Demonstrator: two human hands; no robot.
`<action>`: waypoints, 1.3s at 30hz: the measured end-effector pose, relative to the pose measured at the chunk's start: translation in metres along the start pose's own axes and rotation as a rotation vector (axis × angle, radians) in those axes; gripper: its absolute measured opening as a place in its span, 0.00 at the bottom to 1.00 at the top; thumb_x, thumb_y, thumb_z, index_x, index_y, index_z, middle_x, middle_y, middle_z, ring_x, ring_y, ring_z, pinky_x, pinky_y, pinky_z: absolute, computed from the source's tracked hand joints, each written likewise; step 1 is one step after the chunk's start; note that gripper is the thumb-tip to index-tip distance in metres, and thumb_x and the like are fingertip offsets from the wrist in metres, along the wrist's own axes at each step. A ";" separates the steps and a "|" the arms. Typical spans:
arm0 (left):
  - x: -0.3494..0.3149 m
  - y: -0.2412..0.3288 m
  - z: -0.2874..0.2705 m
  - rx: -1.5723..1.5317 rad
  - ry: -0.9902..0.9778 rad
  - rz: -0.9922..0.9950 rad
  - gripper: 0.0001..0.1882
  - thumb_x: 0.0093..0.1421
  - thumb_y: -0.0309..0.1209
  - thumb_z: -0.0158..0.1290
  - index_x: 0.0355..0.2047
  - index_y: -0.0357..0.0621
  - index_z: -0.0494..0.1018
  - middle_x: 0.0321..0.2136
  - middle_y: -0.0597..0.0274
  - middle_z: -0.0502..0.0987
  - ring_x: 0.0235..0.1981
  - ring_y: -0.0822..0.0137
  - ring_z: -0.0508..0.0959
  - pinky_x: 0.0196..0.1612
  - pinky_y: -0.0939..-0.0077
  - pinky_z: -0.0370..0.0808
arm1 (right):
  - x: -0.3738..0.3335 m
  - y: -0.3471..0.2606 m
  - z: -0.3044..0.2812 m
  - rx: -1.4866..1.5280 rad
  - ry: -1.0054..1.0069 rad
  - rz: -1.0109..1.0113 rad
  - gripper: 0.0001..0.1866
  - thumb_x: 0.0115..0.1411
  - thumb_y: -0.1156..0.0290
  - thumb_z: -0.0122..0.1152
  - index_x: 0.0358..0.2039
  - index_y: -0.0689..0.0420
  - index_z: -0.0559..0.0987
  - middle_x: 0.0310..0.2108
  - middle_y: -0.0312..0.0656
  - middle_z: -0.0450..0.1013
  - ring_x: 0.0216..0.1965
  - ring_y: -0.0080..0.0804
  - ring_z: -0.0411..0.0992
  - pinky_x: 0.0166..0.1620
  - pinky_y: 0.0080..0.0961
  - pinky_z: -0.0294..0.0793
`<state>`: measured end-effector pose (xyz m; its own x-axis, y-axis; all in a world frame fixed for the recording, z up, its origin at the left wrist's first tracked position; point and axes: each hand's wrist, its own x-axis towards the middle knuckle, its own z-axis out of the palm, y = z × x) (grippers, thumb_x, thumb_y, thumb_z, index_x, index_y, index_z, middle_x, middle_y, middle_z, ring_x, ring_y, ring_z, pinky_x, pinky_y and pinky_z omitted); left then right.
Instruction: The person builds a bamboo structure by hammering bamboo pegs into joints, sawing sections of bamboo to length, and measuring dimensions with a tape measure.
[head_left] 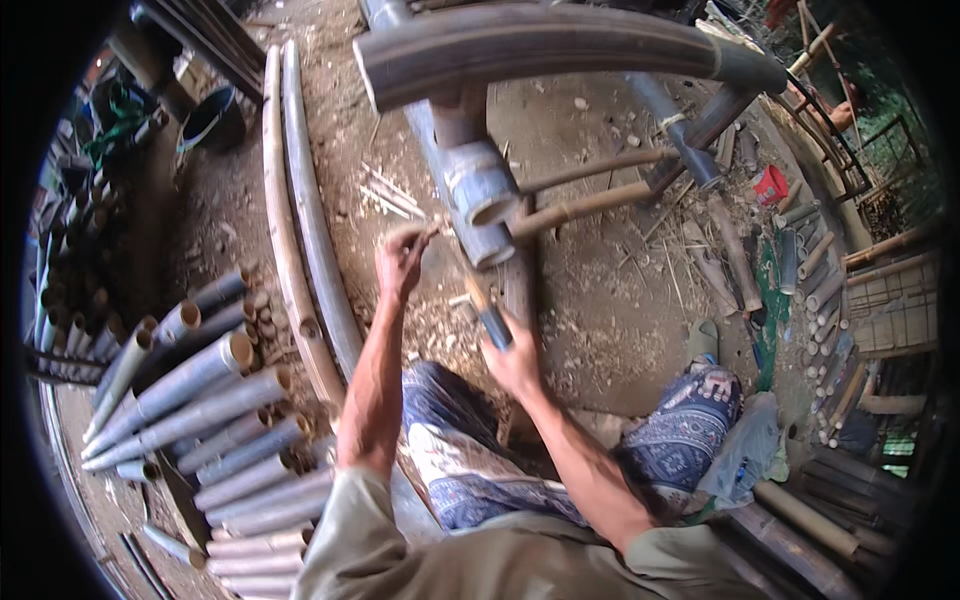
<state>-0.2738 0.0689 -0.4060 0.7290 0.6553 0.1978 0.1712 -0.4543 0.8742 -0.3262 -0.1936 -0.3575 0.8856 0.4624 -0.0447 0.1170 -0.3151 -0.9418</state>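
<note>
My left hand (pixel 402 258) is raised left of the bamboo stand, its fingers pinched together. Whatever they may hold is too small and blurred to name. My right hand (pixel 515 355) is wrapped around a short hand tool (pixel 488 312) with a dark grip and a tan upper part. The tool points up toward the stand, its tip blurred. Just beyond both hands is the bamboo stand (pixel 480 185), made of joined poles with open cut ends. A thick dark bamboo pole (pixel 560 45) lies across its top. Pale thin slivers (pixel 390 190) lie on the ground beyond my left hand.
Cut bamboo tubes (pixel 200 410) are piled at the left, beside two long poles (pixel 300 200). A dark bucket (pixel 212 120) stands at the far left. More bamboo pieces (pixel 825 300), a red container (pixel 770 186) and a clear plastic bag (pixel 745 450) are at the right. Shavings litter the ground.
</note>
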 end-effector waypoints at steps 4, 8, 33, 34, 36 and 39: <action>-0.003 -0.036 -0.054 0.372 0.057 -0.198 0.19 0.53 0.34 0.61 0.43 0.39 0.77 0.35 0.48 0.80 0.39 0.60 0.80 0.43 0.70 0.75 | -0.073 0.009 0.014 -0.010 0.031 -0.068 0.28 0.49 0.80 0.56 0.54 0.63 0.72 0.30 0.47 0.76 0.27 0.28 0.74 0.31 0.25 0.74; -0.023 0.087 -0.090 -0.128 0.526 -0.145 0.29 0.59 0.36 0.54 0.57 0.32 0.63 0.54 0.40 0.68 0.57 0.50 0.69 0.60 0.56 0.66 | -0.081 -0.002 -0.029 -0.342 -0.080 0.042 0.32 0.45 0.73 0.61 0.56 0.52 0.72 0.24 0.53 0.75 0.24 0.46 0.78 0.28 0.37 0.77; 0.027 0.347 -0.030 0.528 0.667 0.873 0.16 0.61 0.24 0.53 0.49 0.37 0.73 0.47 0.53 0.77 0.49 0.59 0.75 0.51 0.66 0.70 | -0.001 -0.173 -0.524 -1.019 0.150 0.179 0.28 0.48 0.73 0.64 0.52 0.61 0.73 0.28 0.58 0.74 0.32 0.54 0.75 0.36 0.37 0.73; 0.010 0.361 0.012 0.299 0.506 0.799 0.18 0.59 0.22 0.54 0.51 0.36 0.71 0.48 0.51 0.75 0.51 0.57 0.74 0.53 0.65 0.70 | 0.002 -0.152 -0.554 -0.974 0.207 0.198 0.27 0.50 0.72 0.64 0.52 0.62 0.73 0.30 0.57 0.75 0.33 0.50 0.77 0.38 0.35 0.73; -0.008 0.383 0.106 0.121 0.200 0.644 0.24 0.56 0.23 0.56 0.53 0.33 0.68 0.51 0.47 0.72 0.55 0.55 0.71 0.57 0.61 0.69 | 0.018 -0.107 -0.590 -0.914 0.244 0.195 0.27 0.51 0.72 0.64 0.52 0.64 0.72 0.32 0.56 0.76 0.34 0.47 0.78 0.40 0.32 0.73; 0.019 0.385 0.241 0.015 -0.296 0.035 0.46 0.53 0.45 0.62 0.63 0.34 0.53 0.60 0.37 0.60 0.59 0.45 0.66 0.62 0.52 0.63 | 0.042 -0.043 -0.613 -0.542 0.596 0.079 0.26 0.57 0.68 0.63 0.54 0.67 0.71 0.42 0.46 0.75 0.41 0.28 0.72 0.47 0.26 0.70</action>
<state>-0.0345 -0.2394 -0.1724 0.8960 0.4354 0.0874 0.1508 -0.4833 0.8624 -0.0186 -0.6693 -0.1145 0.9731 -0.0497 0.2249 0.1101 -0.7572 -0.6438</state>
